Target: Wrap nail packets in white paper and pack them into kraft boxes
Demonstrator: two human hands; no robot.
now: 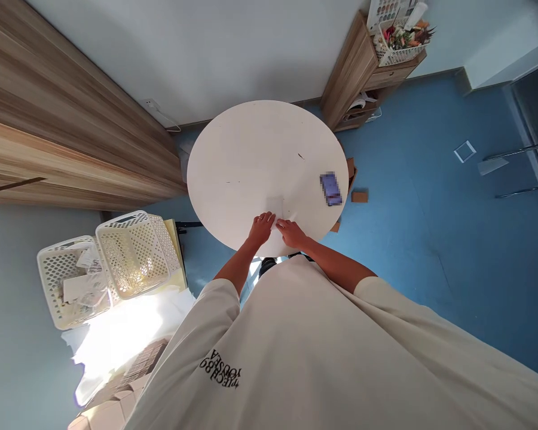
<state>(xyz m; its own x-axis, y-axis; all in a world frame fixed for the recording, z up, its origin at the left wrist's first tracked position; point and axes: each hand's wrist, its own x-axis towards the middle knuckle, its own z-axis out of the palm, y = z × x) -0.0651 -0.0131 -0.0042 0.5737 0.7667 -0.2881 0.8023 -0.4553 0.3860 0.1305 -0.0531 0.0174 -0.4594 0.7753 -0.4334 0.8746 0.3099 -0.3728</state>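
Note:
A small, thin, see-through plastic piece point(275, 205) lies at the near side of the round white table point(251, 143); whether it is a bag or a flat sheet I cannot tell. My left hand point(263, 226) has its fingers closed at the near left edge of this piece. Close beside it, my right hand point(291, 233) pinches the near right edge. The fingertips of both hands almost meet, low over the tabletop, and cover the near end of the plastic. To the right on the same table rests a blurred purple phone-like object point(330, 189).
Two white perforated baskets point(137, 254) stand at the left, one with papers and plastic inside. A wooden cabinet point(349, 71) behind the table bears a filled basket point(401, 55). Brown blocks point(359, 196) lie on the blue floor. A tall wooden wardrobe point(85, 107) borders the left.

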